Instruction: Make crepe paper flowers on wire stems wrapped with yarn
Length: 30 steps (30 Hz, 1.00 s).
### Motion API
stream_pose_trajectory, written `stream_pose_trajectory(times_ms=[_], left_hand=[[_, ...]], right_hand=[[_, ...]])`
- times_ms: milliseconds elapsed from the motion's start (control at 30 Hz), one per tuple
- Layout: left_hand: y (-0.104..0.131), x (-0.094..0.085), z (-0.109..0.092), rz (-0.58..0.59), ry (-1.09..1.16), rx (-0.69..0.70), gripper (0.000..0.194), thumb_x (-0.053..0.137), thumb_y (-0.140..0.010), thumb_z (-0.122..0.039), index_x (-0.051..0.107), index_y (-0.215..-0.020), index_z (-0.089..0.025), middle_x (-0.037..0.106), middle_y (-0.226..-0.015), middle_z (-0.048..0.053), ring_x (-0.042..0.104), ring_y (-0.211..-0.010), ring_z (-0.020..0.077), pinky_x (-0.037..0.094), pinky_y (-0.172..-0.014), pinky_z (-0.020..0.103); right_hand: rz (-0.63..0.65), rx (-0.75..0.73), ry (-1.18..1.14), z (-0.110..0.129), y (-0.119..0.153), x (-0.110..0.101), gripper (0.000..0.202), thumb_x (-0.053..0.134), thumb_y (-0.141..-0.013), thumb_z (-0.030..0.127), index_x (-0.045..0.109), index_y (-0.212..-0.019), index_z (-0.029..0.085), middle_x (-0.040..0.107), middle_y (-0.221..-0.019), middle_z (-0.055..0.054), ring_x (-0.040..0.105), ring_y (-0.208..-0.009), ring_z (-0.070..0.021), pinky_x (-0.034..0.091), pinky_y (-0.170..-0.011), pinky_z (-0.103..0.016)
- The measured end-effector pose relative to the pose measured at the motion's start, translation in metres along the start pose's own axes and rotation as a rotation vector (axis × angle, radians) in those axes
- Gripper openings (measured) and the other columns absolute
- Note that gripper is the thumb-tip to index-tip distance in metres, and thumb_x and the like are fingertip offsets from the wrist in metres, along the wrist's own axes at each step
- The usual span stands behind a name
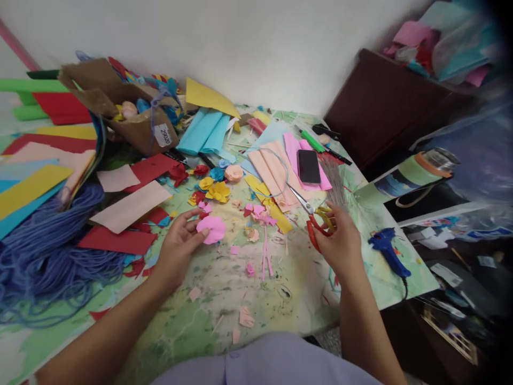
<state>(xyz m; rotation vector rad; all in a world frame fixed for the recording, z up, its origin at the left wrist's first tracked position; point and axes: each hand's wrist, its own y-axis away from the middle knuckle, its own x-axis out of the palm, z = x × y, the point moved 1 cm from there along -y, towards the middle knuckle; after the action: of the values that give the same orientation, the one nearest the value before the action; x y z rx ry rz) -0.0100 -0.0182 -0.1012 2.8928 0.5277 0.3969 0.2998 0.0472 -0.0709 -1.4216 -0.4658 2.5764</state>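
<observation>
A pink paper disc (214, 230) with a wavy edge is pinched between the thumb and fingers of my left hand (180, 238), just above the table. My right hand (340, 235) grips scissors (308, 207) by their red and yellow handles. Their blades point up and left, over peach paper (272, 168). Beyond my left hand lie small paper flowers: a yellow one (218, 191), a peach one (233, 172) and a red one (178, 174). Pink paper scraps (260, 214) and thin pink strips (266, 256) lie between my hands.
Blue yarn (60, 240) and coloured paper sheets (116, 240) cover the left side. A cardboard box (136, 125) stands behind. At right are a phone (308, 167), thin wires (335, 182) and a blue glue gun (388, 251) near the table edge. A bottle (412, 174) stands beyond it.
</observation>
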Motion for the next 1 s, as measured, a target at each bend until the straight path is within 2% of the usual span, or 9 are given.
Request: stream_pose_trajectory(times_ms=[133,267,400,533,700,1000], left_hand=[[-0.003,-0.001,-0.001,0.040,0.155,-0.148,0.046,0.075,-0.069,-0.022,0.059,-0.112,-0.019,0.065,-0.086,0.002,0.062,-0.070,0.0122,0.056,-0.064,0.024],[-0.004,-0.004,0.001,0.051,0.209,-0.199,0.045,0.074,-0.070,-0.020,0.061,-0.113,-0.018,0.065,-0.087,0.003,0.061,-0.070,0.0113,0.056,-0.067,0.024],[-0.005,-0.004,-0.001,0.048,0.186,-0.209,0.045,0.075,-0.069,-0.020,0.061,-0.112,-0.018,0.065,-0.080,0.001,0.061,-0.068,0.0115,0.055,-0.066,0.024],[-0.007,-0.006,-0.003,0.044,0.127,-0.134,0.048,0.076,-0.066,-0.022,0.060,-0.112,-0.019,0.067,-0.080,0.001,0.061,-0.065,0.0127,0.051,-0.059,0.022],[-0.009,-0.012,-0.001,0.034,0.036,-0.024,0.052,0.076,-0.066,-0.022,0.060,-0.115,-0.023,0.065,-0.074,0.000,0.058,-0.060,0.0135,0.048,-0.054,0.022],[-0.010,-0.014,0.001,0.037,-0.022,0.011,0.051,0.075,-0.067,-0.023,0.062,-0.116,-0.025,0.066,-0.078,0.001,0.060,-0.063,0.0146,0.048,-0.058,0.024]], right_hand=[[0.062,-0.152,-0.108,0.023,0.008,0.003,0.049,0.061,-0.082,0.032,0.054,-0.129,0.022,0.065,-0.094,-0.007,0.060,-0.073,-0.0178,0.052,-0.066,-0.032],[0.269,-0.392,-0.164,0.051,0.016,0.008,0.042,0.059,-0.083,0.025,0.056,-0.125,0.024,0.066,-0.098,-0.008,0.061,-0.083,-0.0193,0.051,-0.072,-0.031],[0.445,-0.547,-0.031,0.069,0.017,0.018,0.042,0.058,-0.084,0.026,0.057,-0.126,0.022,0.065,-0.094,-0.010,0.061,-0.086,-0.0217,0.049,-0.072,-0.032],[0.479,-0.630,0.058,0.068,0.018,0.030,0.043,0.061,-0.082,0.024,0.059,-0.125,0.021,0.065,-0.088,-0.008,0.060,-0.080,-0.0209,0.046,-0.067,-0.030],[0.490,-0.675,0.125,0.058,0.020,0.040,0.050,0.064,-0.080,0.022,0.057,-0.129,0.025,0.066,-0.089,-0.006,0.059,-0.080,-0.0202,0.042,-0.063,-0.028],[0.514,-0.676,0.171,0.058,0.021,0.042,0.046,0.062,-0.083,0.026,0.057,-0.129,0.027,0.064,-0.087,-0.005,0.058,-0.076,-0.0207,0.038,-0.059,-0.028]])
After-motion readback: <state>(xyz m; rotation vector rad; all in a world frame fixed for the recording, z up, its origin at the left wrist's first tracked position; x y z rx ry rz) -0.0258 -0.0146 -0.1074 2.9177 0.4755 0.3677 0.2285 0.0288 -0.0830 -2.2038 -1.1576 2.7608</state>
